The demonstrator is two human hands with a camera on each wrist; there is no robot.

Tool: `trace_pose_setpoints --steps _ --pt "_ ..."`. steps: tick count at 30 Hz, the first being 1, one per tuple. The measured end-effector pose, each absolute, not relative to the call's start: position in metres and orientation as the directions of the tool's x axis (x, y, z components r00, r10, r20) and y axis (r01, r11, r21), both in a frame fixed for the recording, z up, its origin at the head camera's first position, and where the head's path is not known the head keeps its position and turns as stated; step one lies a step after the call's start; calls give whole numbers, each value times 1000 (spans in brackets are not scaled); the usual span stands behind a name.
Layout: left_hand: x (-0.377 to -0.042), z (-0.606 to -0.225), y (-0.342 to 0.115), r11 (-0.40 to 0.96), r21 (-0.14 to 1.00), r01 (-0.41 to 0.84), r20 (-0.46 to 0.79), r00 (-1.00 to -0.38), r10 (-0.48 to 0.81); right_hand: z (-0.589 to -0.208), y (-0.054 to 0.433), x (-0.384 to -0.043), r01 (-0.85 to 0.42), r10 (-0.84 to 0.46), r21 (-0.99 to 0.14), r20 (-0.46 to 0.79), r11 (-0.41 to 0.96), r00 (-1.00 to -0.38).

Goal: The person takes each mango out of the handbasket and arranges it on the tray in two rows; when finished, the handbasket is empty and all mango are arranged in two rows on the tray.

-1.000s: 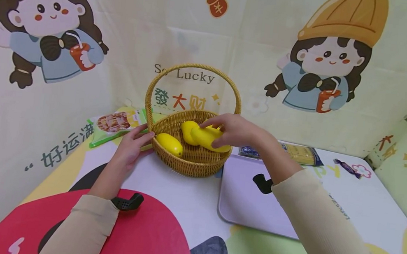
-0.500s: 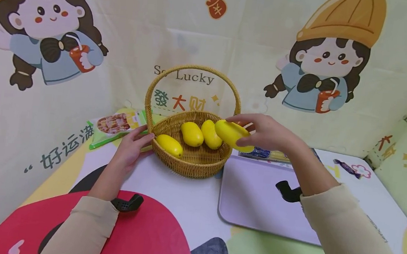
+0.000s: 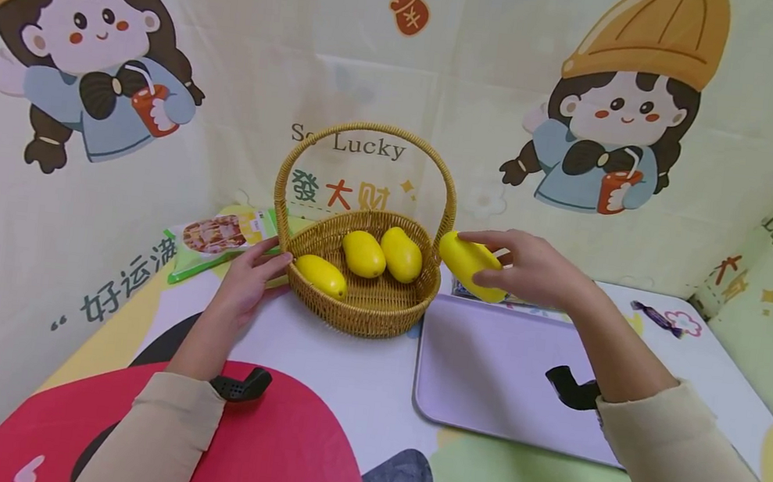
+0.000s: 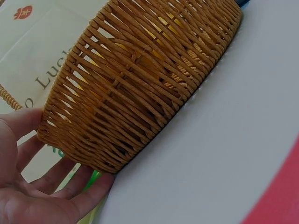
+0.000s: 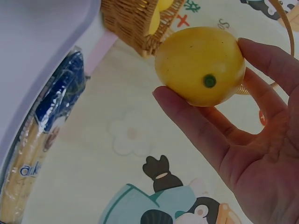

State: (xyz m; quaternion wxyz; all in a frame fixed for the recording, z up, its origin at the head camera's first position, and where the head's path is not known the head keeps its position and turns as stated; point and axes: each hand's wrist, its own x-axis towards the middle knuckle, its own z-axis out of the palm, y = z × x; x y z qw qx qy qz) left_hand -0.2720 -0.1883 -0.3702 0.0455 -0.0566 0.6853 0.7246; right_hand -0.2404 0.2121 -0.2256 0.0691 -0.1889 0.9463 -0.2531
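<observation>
A yellow mango [image 3: 467,264] is pinched between the thumb and fingers of my right hand [image 3: 535,271], just right of the wicker basket [image 3: 364,320] and over the far edge of the lilac tray [image 3: 501,363]. Its green stem spot faces the right wrist camera. Three more mangoes lie in the basket: one at the left [image 3: 321,276], one in the middle [image 3: 364,254] and one at the right [image 3: 401,256]. My left hand [image 3: 245,281] rests against the basket's left end. In the left wrist view its spread fingers [image 4: 96,193] touch the outer wall from rim to base.
A green-edged food packet [image 3: 217,237] lies behind my left hand. Beyond the tray is a clear pack of pasta [image 5: 35,154] with a blue end, largely hidden in the head view. A purple wrapped candy [image 3: 657,318] lies far right. The basket's tall handle [image 3: 375,127] arches upward.
My right hand has lifted a mango out of the basket and carried it right, past the rim. The basket and my left hand have stayed in place.
</observation>
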Motion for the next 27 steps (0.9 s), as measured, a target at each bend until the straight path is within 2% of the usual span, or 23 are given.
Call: trace_pose_setpoints --steps 10,16,27 --pt "-272 -370 -188 -47 988 -145 -146 -989 -14 -248 225 -237 -282 -380 -493 -110 823 -918" --pt "-272 -370 -188 -43 988 -146 -147 -989 -14 -273 224 -244 -281 -382 -436 -163 855 -910" --pt "-272 -371 -188 -45 990 -137 -138 -990 -14 -302 215 -251 -279 -365 -369 -187 886 -912"
